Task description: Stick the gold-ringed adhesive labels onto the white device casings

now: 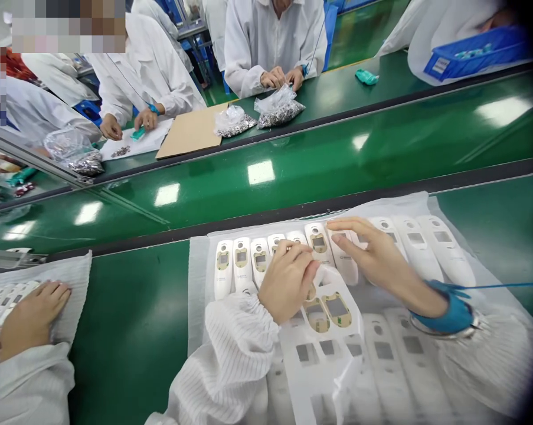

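At the center right of the frame, we see a person's left hand [288,280] with thumb and fingers drawn close together over a row of white housings [223,271]; we cannot tell whether anything is pinched between them. To its right, the right hand [376,254] is spread, thumb apart from fingers, its tips at the top of one housing. The housings lie side by side on a white liner [199,307] spread over the green bench [133,324], several bearing tan frames around their windows. Below the left hand we find a white backing sheet [301,383] carrying more tan frames.

Across the top of the frame, co-workers in white coats sit beside two clear plastic bags, one at top center [270,101] and one just left of it [226,115], both filled with small silvery parts. A third bag [69,144] at upper left holds similar shiny pieces. At upper right, we spot a blue bin [461,68] containing pale teal items. At the left edge, a neighbor's hand [36,313] rests by more white housings.
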`<state>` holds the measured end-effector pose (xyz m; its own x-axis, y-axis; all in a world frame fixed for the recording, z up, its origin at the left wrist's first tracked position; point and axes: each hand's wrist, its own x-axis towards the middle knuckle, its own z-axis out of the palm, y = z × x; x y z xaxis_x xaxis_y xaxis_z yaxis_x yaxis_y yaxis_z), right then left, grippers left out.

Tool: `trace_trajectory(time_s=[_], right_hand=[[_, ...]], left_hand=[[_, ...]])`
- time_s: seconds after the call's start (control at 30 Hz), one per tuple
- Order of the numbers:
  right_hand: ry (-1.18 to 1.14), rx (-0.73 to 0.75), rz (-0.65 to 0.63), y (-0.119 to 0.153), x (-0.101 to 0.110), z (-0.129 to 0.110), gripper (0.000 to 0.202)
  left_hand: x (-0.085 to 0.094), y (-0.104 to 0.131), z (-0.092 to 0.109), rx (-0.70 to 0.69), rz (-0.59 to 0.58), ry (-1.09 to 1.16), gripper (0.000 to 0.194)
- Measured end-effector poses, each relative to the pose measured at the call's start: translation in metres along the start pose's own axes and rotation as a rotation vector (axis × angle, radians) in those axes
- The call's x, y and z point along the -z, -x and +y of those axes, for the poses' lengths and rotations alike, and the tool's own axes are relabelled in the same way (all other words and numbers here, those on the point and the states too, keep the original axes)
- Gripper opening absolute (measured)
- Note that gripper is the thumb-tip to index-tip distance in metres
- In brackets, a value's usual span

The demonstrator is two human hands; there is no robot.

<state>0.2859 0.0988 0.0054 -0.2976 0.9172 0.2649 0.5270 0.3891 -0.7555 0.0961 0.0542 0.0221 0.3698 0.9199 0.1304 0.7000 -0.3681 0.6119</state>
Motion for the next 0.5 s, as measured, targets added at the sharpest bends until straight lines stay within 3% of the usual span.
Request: trace_trajectory(time_s=[0.1, 0.2, 0.23, 0.33, 0.4, 0.5], right_hand=[[-0.164, -0.081, -0.19, 0.009, 0.014, -0.033, 0.032], [-0.247, -0.286, -0.441, 0.021, 0.019, -0.062, 0.065], [-0.285, -0.362, -0.502, 0.024, 0.018, -0.068, 0.067], [-0.422, -0.498, -0.572, 0.028, 0.014, -0.074, 0.037], [-0.486, -0.521, -0.537, 0.029, 0.011, -0.074, 0.023], [-0.531, -0.518, -0.479, 0.03, 0.008, -0.073, 0.037]], left_hand=[[0.021, 0.003, 0.003, 0.098, -0.016, 0.206, 0.039], [0.036, 0.006, 0.0, 0.223, -0.044, 0.362, 0.044], [0.04, 0.006, -0.002, 0.28, -0.056, 0.418, 0.046], [0.049, 0.01, -0.006, 0.414, -0.064, 0.516, 0.05], [0.053, 0.013, -0.005, 0.351, 0.002, 0.48, 0.037], [0.057, 0.017, 0.0, 0.079, 0.022, 0.399, 0.043]])
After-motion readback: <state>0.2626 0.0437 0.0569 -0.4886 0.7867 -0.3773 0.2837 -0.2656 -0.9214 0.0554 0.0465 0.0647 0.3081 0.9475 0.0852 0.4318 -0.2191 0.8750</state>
